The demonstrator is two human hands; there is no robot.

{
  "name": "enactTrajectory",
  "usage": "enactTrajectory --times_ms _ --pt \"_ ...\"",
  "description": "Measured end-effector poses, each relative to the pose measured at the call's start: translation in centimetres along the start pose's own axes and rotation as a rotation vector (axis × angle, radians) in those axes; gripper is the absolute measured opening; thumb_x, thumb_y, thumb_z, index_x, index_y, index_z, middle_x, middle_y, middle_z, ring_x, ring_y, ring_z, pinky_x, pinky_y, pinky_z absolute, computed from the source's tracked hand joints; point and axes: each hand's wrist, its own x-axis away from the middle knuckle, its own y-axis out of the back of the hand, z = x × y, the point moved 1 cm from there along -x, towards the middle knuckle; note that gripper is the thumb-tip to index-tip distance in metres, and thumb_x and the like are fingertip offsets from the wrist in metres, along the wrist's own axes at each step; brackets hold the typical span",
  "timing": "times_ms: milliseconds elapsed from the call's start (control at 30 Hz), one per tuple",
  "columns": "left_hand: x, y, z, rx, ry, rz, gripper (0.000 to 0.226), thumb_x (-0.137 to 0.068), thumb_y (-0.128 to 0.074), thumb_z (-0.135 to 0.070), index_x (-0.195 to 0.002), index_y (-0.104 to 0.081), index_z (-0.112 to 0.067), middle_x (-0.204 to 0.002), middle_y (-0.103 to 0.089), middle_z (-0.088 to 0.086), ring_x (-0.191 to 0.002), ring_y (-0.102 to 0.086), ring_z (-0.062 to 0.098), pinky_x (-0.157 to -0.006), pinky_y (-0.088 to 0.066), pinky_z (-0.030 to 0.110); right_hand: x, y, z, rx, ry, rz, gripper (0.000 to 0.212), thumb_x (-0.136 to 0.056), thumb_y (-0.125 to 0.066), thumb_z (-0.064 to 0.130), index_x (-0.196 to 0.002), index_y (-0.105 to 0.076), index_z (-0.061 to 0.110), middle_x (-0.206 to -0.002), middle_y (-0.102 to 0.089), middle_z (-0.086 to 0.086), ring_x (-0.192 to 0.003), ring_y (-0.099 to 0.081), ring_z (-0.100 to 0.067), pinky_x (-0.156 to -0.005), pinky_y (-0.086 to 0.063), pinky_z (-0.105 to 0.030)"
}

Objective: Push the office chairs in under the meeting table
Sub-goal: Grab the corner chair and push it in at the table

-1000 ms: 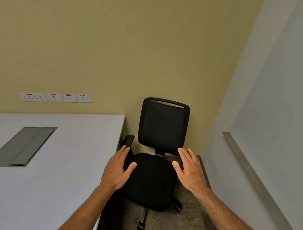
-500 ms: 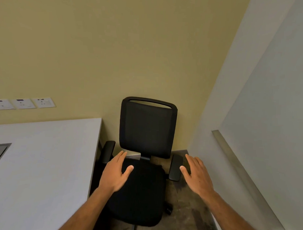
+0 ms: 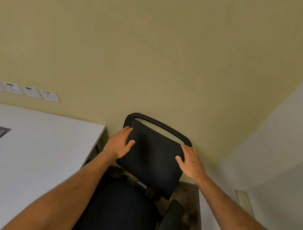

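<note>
1. The head view shows a black office chair (image 3: pixel 151 159) in the far corner of the room, just right of the white meeting table (image 3: pixel 43 145). It is not under the table yet. Its seat is near us and its back is by the yellow wall (image 3: pixel 149 54).
2. To do this step well, I think both hands should take the two sides of the chair back, turn the chair to face the table, then roll it in slowly so the armrest (image 3: pixel 171 217) does not bump the table edge.
3. The left hand (image 3: pixel 118 144) lies flat on the left side of the chair back. Its fingers (image 3: pixel 127 131) are spread wide and hold nothing.
4. The right hand (image 3: pixel 191 161) rests on the right side, fingers also wide, not gripping.
</note>
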Motion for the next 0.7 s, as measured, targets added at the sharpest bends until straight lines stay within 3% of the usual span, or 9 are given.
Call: enactTrajectory --times_ms 167,333,500,700 --pt "-9.6 -2.3 -1.3 -0.084 -0.061 0.03 0.066 -0.1 -0.053 -0.041 -0.157 -0.029 -0.016 -0.165 -0.025 0.009 -0.146 -0.032 0.03 -0.116 -0.031 0.046 -8.6 -2.6 -1.4 0.069 0.063 0.052 0.072 -0.102 -0.049 0.044 -0.159 -0.016 0.015 -0.169 -0.013 -0.006 -0.154 -0.01 -0.03 -0.124 -0.017 -0.042" --pt "-15.6 -5.3 0.0 -0.158 -0.099 0.092 0.067 -0.101 -0.049 -0.044 -0.158 -0.023 -0.019 -0.167 -0.014 0.008 -0.152 -0.016 0.029 -0.119 -0.022 0.055 -12.4 -5.1 -1.5 0.128 0.059 0.041 0.078 -0.101 -0.05 0.047 -0.16 -0.009 0.018 -0.169 -0.008 -0.006 -0.154 -0.006 -0.035 -0.126 -0.013 -0.048" --pt "-18.8 -8.8 1.3 -0.203 -0.124 0.173 0.061 -0.107 -0.03 -0.047 -0.16 -0.013 -0.024 -0.169 -0.004 0.006 -0.154 0.0 0.028 -0.121 -0.01 0.053 -13.4 -6.2 -1.8 0.258 0.063 -0.041 0.081 -0.1 -0.05 0.051 -0.16 -0.006 0.019 -0.168 -0.014 -0.006 -0.148 -0.022 -0.038 -0.122 -0.023 -0.05" --pt "-18.8 -11.4 0.3 -0.164 -0.138 0.098 0.06 -0.108 -0.032 -0.041 -0.161 -0.011 -0.021 -0.169 -0.004 0.01 -0.153 0.002 0.034 -0.122 -0.007 0.054 -12.3 -6.0 -2.2 0.302 0.046 -0.078 0.08 -0.101 -0.05 0.049 -0.16 -0.006 0.017 -0.166 -0.016 -0.008 -0.143 -0.028 -0.04 -0.12 -0.027 -0.05"
